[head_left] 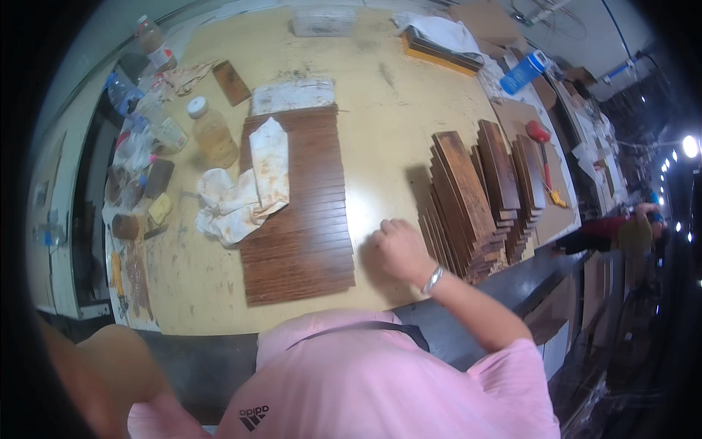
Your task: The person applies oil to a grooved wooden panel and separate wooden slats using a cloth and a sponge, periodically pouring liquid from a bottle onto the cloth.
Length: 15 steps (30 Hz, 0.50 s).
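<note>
Right hand: right hand (398, 249) lies knuckles-up on the table top, fingers curled under in a loose fist; whether it grips anything I cannot tell, the palm is hidden
Right arm: forearm runs from the pink sleeve at lower right up and left to the hand, elbow bent; a metal wrist band (433, 279) at the wrist
Left hand: left hand not seen; only a bare bent arm (110, 373) at the lower left edge, the hand cut off or hidden, state cannot be told
Nearest things: hand sits between the row of dark wood slats (300, 219) laid flat side by side and the stacks of wood boards (475, 197); just beside both, touching the stacks or not cannot be told
On the slats: stained white rag (245, 194) draped over their left edge and onto the table
Table: pale yellow table (387, 95); bare room above the hand, between slats and stacks, up toward the far edge; near edge close under the wrist
Left rim: plastic bottles (212, 135), jars and small clutter, bent by the lens, hard to make out
Far side: blue bottle (523, 72), red-headed mallet (541, 146), a cloth-covered stack
Right edge: another person (621, 230), dark and blurred
Hidden: pink shirt covers the table's near middle edge
</note>
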Available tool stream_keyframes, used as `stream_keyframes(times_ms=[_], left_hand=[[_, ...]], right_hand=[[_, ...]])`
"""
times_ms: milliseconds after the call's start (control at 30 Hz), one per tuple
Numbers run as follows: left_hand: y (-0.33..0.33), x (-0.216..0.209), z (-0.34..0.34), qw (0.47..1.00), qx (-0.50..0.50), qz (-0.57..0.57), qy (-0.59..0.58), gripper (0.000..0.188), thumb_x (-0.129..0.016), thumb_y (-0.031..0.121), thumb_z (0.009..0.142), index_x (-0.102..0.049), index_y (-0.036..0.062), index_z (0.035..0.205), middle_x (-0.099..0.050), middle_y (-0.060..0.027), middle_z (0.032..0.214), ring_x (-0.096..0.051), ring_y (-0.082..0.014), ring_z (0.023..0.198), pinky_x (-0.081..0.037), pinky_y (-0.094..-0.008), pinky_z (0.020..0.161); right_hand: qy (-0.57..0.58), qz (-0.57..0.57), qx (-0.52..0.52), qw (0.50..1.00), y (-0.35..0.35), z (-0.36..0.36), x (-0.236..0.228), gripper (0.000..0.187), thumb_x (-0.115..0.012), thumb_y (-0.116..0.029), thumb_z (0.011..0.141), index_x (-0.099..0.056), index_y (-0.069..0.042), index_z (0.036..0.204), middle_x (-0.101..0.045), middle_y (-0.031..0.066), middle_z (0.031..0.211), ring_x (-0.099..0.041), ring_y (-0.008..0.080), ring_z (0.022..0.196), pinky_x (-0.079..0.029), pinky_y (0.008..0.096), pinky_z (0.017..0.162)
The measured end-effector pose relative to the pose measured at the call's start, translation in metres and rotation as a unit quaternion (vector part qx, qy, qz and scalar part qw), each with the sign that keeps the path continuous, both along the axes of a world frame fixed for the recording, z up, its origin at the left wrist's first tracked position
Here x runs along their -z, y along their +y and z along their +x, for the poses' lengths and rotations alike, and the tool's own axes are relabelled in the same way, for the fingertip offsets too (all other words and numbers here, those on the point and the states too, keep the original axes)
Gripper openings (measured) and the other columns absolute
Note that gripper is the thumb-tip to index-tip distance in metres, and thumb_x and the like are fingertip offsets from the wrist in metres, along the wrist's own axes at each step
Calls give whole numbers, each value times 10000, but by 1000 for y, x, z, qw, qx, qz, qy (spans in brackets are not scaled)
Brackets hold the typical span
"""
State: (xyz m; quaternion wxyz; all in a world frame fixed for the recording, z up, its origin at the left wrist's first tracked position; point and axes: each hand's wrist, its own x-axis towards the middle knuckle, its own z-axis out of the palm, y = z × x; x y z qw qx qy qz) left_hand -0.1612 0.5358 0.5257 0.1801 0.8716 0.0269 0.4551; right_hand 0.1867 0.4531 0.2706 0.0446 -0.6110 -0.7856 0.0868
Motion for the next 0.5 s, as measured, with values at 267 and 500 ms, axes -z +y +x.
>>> stream_keyframes(times_ms=[267, 500], left_hand=[[37, 96, 50, 913, -232, -301, 146, 613, -610, -57, 784, -544, -11, 1392, -554, -183, 1421, -468, -281, 1384, -300, -405, 1184], [59, 315, -8, 837, -342, -366, 223, 599, -645, 42, 898, -453, 8, 1464, -425, -214, 1522, -360, -342, 1453, -279, -417, 1194]], right_hand=[[228, 93, -109, 963, -33, -78, 13, 96, -631, -144, 786, -571, -70, 802, -530, 90, 871, -552, 267, 860, -478, 396, 712], [151, 137, -165, 965, -33, -80, 27, 71, -582, -158, 814, -561, -90, 808, -518, 60, 884, -522, 224, 900, -428, 329, 759]])
